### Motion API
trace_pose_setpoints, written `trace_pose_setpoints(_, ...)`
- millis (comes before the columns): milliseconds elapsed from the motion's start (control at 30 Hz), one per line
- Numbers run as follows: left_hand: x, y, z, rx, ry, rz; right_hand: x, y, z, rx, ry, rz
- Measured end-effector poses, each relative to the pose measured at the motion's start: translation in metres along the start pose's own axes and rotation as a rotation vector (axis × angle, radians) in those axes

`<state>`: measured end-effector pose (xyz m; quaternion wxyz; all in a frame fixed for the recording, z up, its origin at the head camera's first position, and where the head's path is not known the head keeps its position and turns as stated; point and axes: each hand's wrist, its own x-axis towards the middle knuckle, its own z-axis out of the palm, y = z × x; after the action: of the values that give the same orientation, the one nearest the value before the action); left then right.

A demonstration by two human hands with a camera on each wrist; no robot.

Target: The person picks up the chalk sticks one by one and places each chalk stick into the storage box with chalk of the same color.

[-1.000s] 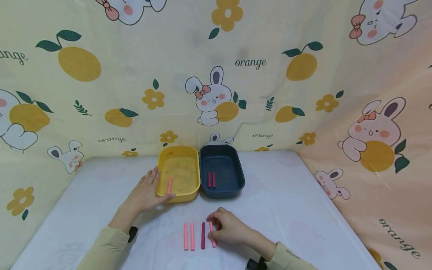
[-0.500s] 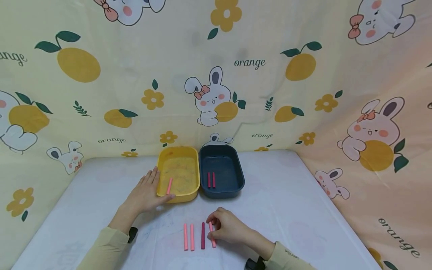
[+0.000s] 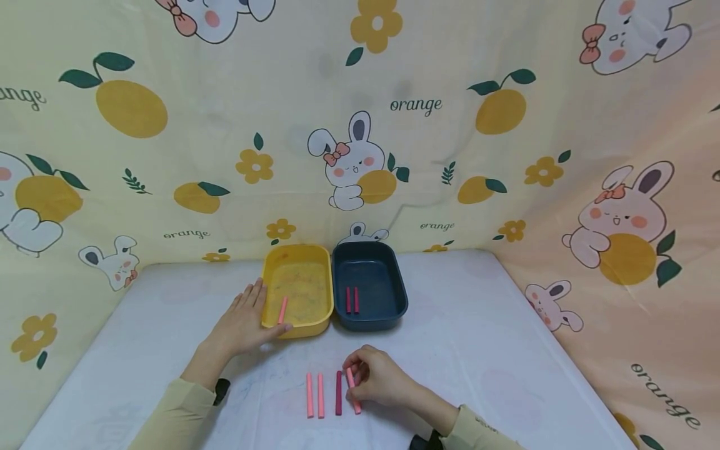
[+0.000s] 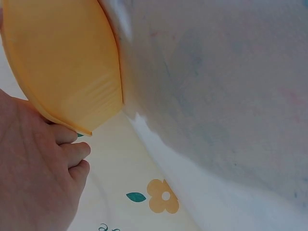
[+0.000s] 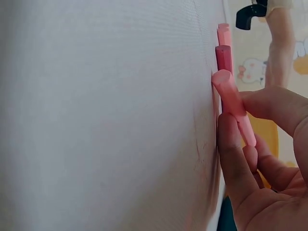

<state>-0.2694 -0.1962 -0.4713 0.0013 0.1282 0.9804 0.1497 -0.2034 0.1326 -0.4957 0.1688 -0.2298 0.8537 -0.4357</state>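
Observation:
In the head view my right hand (image 3: 379, 378) pinches a light pink stick (image 3: 354, 400) between thumb and fingers, low over the white table. The right wrist view shows this pink stick (image 5: 231, 98) tilted, its near end close to the table surface. Just left of it lie a dark pink stick (image 3: 339, 394) and two light pink sticks (image 3: 320, 395), roughly parallel. My left hand (image 3: 243, 322) rests against the yellow tray (image 3: 326, 315), fingers extended along its left side and thumb over the front rim. Its fingertips also show at the tray's rim (image 4: 62, 122) in the left wrist view.
A dark blue tray (image 3: 399, 294) stands against the yellow one's right side, with two dark pink sticks (image 3: 352, 300) in it. One light pink stick (image 3: 283, 309) lies inside the yellow tray. Behind the table (image 3: 467, 350) hangs a patterned cloth (image 3: 292, 94) with rabbits and oranges.
The upper end of the pinched pink stick has shifted slightly left with my right fingers. My left hand and both trays stay where they were.

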Motion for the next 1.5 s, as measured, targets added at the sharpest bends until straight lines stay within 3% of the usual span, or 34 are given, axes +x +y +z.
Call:
trace_pose_setpoints(367, -0.001, -0.001, 0.0, -0.008, 0.002, 0.006, -0.004, -0.001, 0.0, 0.078, 0.061, 0.014)
trace_pose_setpoints(700, -0.001, -0.003, 0.001, -0.001, 0.013, 0.026, 0.0, -0.009, -0.001, 0.147, 0.208, -0.102)
trace_pose_setpoints(933, -0.001, -0.003, 0.002, -0.008, 0.01, 0.022, 0.008, -0.019, -0.004, 0.22, 0.307, -0.117)
trace_pose_setpoints(1300, 0.0, -0.002, 0.002, -0.014, 0.001, 0.015, 0.038, -0.039, -0.016, 0.119, 0.348, -0.18)
trace_pose_setpoints(1500, -0.001, -0.002, 0.002, -0.015, 0.001, 0.019, 0.06, -0.05, -0.023, 0.159, 0.315, -0.183)
